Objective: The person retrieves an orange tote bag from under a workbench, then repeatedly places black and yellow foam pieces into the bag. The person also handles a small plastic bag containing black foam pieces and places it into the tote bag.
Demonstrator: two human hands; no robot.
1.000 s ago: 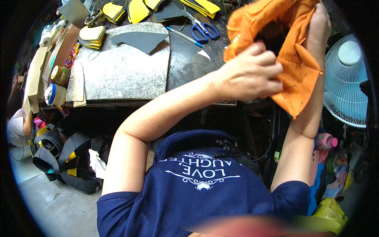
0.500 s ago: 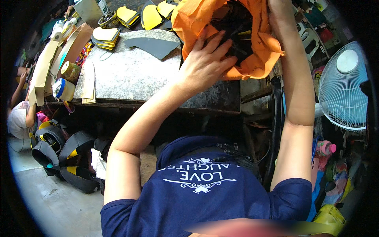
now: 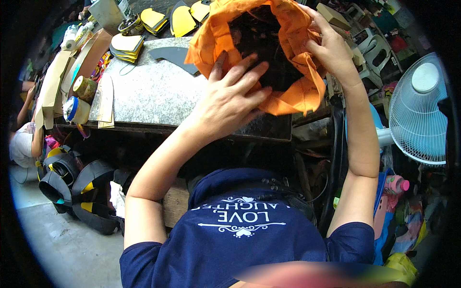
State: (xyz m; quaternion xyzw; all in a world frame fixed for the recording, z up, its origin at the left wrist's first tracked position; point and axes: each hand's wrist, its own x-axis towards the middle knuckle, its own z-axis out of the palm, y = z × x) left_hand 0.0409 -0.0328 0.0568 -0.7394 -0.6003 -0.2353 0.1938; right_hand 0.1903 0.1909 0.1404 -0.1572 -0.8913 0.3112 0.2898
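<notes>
An orange cloth bag (image 3: 297, 98) hangs over the far right end of the work table, its mouth turned toward me. Its inside is dark, and what lies in there is hard to make out. My right hand (image 3: 332, 50) grips the bag's right rim, thumb and fingers closed on the cloth. Against the near left rim lies my left hand (image 3: 223, 98), fingers spread across the opening. Left of the bag, a dark grey curved flat piece (image 3: 173, 56) rests on the pale table top (image 3: 153, 91), partly covered by the orange cloth.
Stacks of yellow-and-black cut pieces (image 3: 127, 47) line the table's far side. Tubs (image 3: 77, 109) and a cardboard box (image 3: 55, 89) stand at its left. Black curved pieces (image 3: 91, 192) lie on the floor at left. A fan (image 3: 420, 113) stands at right; a person (image 3: 24, 144) is far left.
The orange bag has shifted left and toward me, its mouth showing more. My right hand has come down into view on its rim. My left hand has moved left and nearer.
</notes>
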